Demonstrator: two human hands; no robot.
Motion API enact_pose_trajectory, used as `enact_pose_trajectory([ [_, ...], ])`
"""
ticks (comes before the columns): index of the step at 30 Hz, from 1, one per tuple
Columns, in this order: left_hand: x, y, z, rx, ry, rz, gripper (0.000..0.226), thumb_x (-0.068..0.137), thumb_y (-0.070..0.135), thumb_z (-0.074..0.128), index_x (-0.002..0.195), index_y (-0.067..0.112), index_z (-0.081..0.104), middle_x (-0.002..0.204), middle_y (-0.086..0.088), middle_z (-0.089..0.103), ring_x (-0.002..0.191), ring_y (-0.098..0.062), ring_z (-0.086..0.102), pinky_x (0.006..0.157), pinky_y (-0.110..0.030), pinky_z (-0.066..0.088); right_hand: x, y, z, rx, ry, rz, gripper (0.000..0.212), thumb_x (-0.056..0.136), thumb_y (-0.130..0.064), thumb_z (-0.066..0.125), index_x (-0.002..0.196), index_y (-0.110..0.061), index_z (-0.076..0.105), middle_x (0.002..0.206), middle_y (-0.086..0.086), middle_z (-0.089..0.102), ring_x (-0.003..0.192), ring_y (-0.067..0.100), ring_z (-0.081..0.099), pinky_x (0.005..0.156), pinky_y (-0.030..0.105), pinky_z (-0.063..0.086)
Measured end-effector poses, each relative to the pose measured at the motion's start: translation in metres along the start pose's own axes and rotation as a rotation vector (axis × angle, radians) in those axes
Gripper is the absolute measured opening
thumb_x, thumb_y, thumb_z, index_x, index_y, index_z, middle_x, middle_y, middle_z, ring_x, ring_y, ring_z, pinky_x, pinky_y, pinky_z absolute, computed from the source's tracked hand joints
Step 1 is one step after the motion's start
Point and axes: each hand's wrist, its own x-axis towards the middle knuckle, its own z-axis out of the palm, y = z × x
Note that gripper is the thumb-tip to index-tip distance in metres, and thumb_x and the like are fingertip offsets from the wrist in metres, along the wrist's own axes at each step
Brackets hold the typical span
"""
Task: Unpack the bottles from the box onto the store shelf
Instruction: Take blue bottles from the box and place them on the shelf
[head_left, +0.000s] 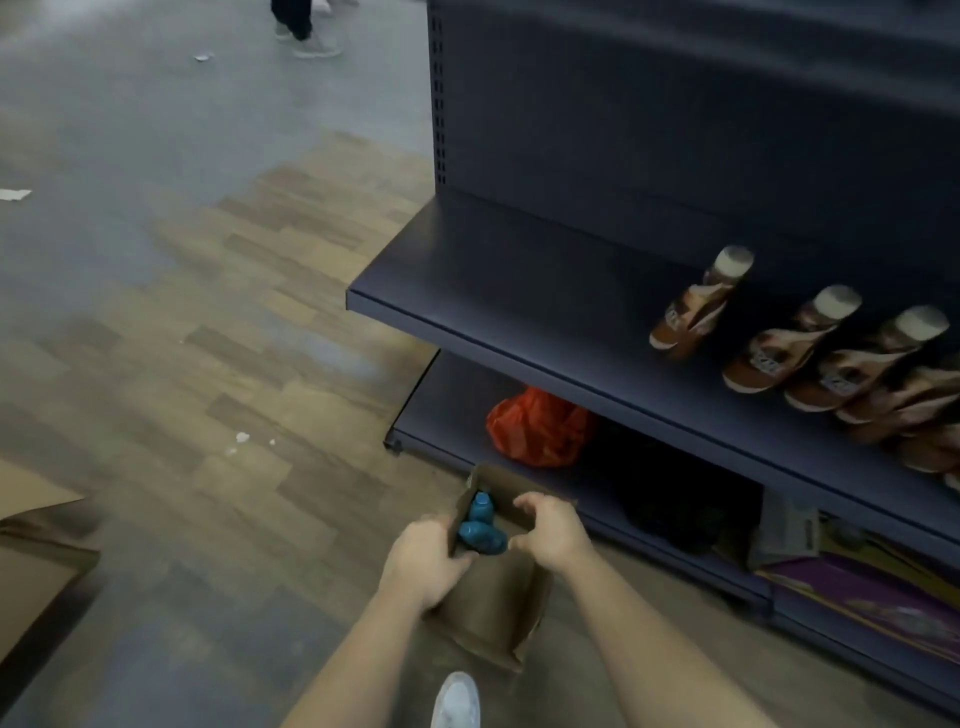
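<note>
Dim light, grey and wood-patterned floor

Both hands grip box holding blue bottles.

An orange plastic bag lies just beyond the grip. Purple packaging sits farther right. Flattened cardboard lies well to the left. Paper scraps dot the floor left of the grip. A pale shoe shows just below it, and another person's shoes stand far beyond.
</note>
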Motion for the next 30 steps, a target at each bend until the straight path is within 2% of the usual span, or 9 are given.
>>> enact_pose_trajectory([
  [6, 0.067, -0.041, 0.106, -0.052, -0.077, -0.036, 0.070, 0.086, 0.037, 0.062, 0.147, 0.021, 0.033, 0.149, 0.000, 0.041, 0.135, -0.015, 0.041, 0.112, -0.030, 0.036, 0.081, 0.057, 0.080, -0.023, -0.036, 0.073, 0.068, 0.077, -0.016, 0.078, 0.139, -0.023, 0.049, 0.139, -0.002, 0.053, 0.128, 0.017, 0.051, 0.108, 0.033, 0.041],
  [9, 0.100, -0.060, 0.143, -0.058, -0.110, -0.061, 0.063, 0.088, 0.036, 0.059, 0.145, 0.020, 0.036, 0.147, 0.000, 0.042, 0.133, -0.015, 0.042, 0.108, -0.027, 0.036, 0.122, 0.078, 0.110, -0.005, -0.044, 0.100, 0.067, 0.079, -0.015, 0.076, 0.139, -0.027, 0.047, 0.138, -0.003, 0.054, 0.128, 0.018, 0.050, 0.108, 0.037, 0.042],
  [14, 0.151, -0.080, 0.193, -0.092, -0.141, -0.147, 0.067, 0.086, 0.037, 0.062, 0.144, 0.015, 0.036, 0.141, -0.003, 0.047, 0.128, -0.018, 0.046, 0.103, -0.027, 0.040, 0.180, 0.108, 0.151, -0.006, -0.063, 0.101, 0.064, 0.082, -0.011, 0.070, 0.139, -0.027, 0.046, 0.138, 0.001, 0.054, 0.127, 0.020, 0.051, 0.106, 0.041, 0.044],
  [19, 0.187, -0.089, 0.222, -0.096, -0.155, -0.168, 0.061, 0.089, 0.032, 0.061, 0.142, 0.015, 0.038, 0.140, -0.003, 0.047, 0.129, -0.018, 0.046, 0.104, -0.026, 0.037, 0.221, 0.132, 0.184, -0.008, -0.090, 0.129, 0.065, 0.083, -0.008, 0.068, 0.141, -0.027, 0.044, 0.138, 0.001, 0.054, 0.129, 0.020, 0.049, 0.109, 0.040, 0.040],
  [24, 0.215, -0.104, 0.232, -0.115, -0.171, -0.249, 0.071, 0.084, 0.041, 0.063, 0.142, 0.011, 0.036, 0.143, -0.009, 0.046, 0.133, -0.023, 0.044, 0.108, -0.027, 0.035, 0.248, 0.140, 0.205, -0.043, -0.078, 0.094, 0.074, 0.081, -0.009, 0.071, 0.145, -0.027, 0.039, 0.145, 0.002, 0.046, 0.134, 0.022, 0.043, 0.113, 0.036, 0.035],
  [27, 0.223, -0.108, 0.237, -0.110, -0.203, -0.255, 0.070, 0.085, 0.036, 0.062, 0.143, 0.010, 0.034, 0.143, -0.010, 0.044, 0.133, -0.023, 0.043, 0.108, -0.026, 0.034, 0.259, 0.140, 0.217, -0.078, -0.062, 0.055, 0.069, 0.077, -0.012, 0.075, 0.138, -0.029, 0.046, 0.141, 0.002, 0.047, 0.131, 0.023, 0.046, 0.112, 0.035, 0.036],
  [30, 0.230, -0.112, 0.244, -0.094, -0.223, -0.259, 0.071, 0.085, 0.034, 0.063, 0.145, 0.009, 0.032, 0.145, -0.010, 0.042, 0.134, -0.022, 0.042, 0.108, -0.025, 0.033, 0.266, 0.141, 0.226, -0.102, -0.058, 0.044, 0.054, 0.078, -0.015, 0.073, 0.126, -0.026, 0.049, 0.134, 0.001, 0.048, 0.125, 0.022, 0.048, 0.107, 0.036, 0.040],
])
